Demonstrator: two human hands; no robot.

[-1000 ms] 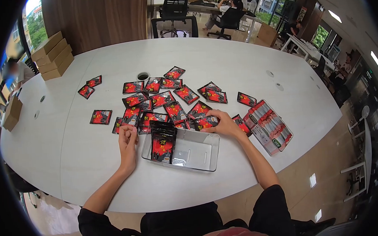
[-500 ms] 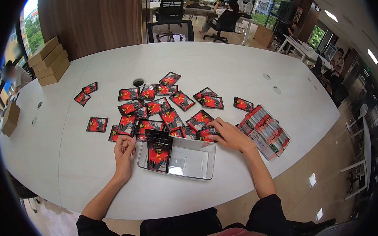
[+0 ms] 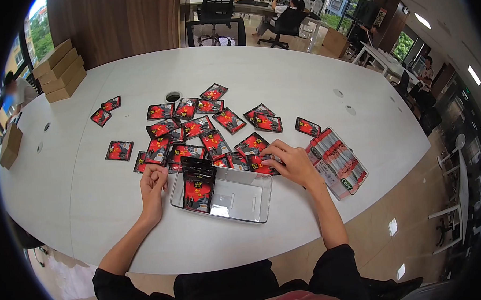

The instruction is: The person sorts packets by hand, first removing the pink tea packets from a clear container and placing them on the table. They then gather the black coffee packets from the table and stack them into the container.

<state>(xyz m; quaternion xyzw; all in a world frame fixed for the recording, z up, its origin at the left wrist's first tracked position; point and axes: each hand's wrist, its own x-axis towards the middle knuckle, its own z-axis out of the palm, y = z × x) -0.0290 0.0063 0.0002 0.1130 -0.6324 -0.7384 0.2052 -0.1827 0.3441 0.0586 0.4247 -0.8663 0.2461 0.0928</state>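
1. Evidently, our half-curled right hand [image 3: 293,162] touches a flat packet [image 3: 258,163] behind the tray [image 3: 238,218], within easy reach; we can't tell its grip.
2. Our left hand [image 3: 154,187] curls loosely, its contents unclear.

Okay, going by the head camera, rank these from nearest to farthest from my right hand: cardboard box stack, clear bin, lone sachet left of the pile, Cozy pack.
From your right hand:
1. Clear bin and Cozy pack: too close to call, bin to its left, pack to its right.
2. Lone sachet, left of the pile.
3. Cardboard box stack, far left.
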